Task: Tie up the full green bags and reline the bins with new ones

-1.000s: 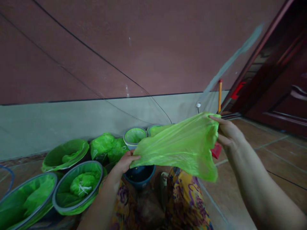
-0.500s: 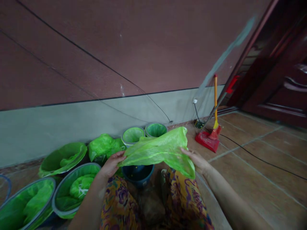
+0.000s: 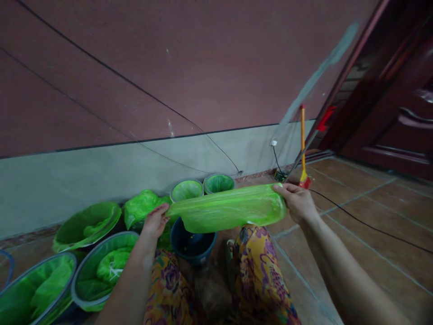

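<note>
A thin, see-through green bag (image 3: 226, 207) is stretched sideways in front of me above my knees. My left hand (image 3: 156, 220) pinches its narrow left end, fingers closed. At the other end, my right hand (image 3: 293, 198) grips the upper right corner between thumb and fingers. The bag's lower edge sags between the two hands. Below it a dark blue bucket (image 3: 192, 248) stands on the floor between my feet, with small yellowish bits inside; the bag hides part of its rim.
To the left stand several tubs lined with green mesh, among them a grey-rimmed tub (image 3: 76, 289). Two small lined buckets, one a pale bucket (image 3: 187, 190), sit by the wall. A yellow-handled brush (image 3: 303, 144) leans at the right; a black cable (image 3: 365, 223) crosses the floor.
My hands have moved apart and the bag has gone from crumpled and slanting to pulled out long. My right hand has risen and shifted right; the bag now covers the red dustpan.
</note>
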### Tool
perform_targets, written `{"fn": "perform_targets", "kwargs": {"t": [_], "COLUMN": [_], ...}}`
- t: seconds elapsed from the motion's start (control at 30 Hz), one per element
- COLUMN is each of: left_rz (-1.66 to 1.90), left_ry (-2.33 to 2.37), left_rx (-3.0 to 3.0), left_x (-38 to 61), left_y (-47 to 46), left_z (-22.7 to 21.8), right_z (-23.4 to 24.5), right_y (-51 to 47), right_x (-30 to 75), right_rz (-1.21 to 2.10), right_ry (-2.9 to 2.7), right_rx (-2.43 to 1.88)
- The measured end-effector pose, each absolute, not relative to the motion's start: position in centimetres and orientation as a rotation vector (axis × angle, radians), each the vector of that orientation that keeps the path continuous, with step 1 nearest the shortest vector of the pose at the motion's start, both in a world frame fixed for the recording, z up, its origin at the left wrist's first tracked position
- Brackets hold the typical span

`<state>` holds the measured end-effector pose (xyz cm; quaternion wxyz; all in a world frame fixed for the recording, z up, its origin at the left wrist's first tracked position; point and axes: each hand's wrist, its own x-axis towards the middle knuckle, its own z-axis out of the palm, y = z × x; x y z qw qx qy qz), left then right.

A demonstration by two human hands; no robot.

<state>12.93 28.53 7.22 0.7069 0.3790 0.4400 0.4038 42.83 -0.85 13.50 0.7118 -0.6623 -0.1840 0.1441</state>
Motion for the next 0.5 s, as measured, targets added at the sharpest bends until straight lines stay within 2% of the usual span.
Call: {"fn": "perform_targets", "kwargs": {"t": [0.13,0.23,0.4,0.5], "left_rz": [1.218,1.39,0.967,1.028], "left_ry": [1.138,1.066,0.588,0.611], "left_rx": [0.788,0.893,1.429,1.456], "left_x": [14.8,15.4,14.7,14.1], "left_y": [28.1,24.1,14.7,13.4], "left_z": [9.3,10.8,11.8,11.6], "right_z": [15.4,15.3,12.6,11.7], "right_y": [0.9,3.5,8.0,9.2], "right_x": [39.3,34.2,26.9,25.1], "right_rz": [0.276,0.4,0.566,0.581], "right_ry": [-0.365,-0.503,-0.882,-1.112], "right_rx": [-1.293,-1.243,-1.222,-1.266]}}
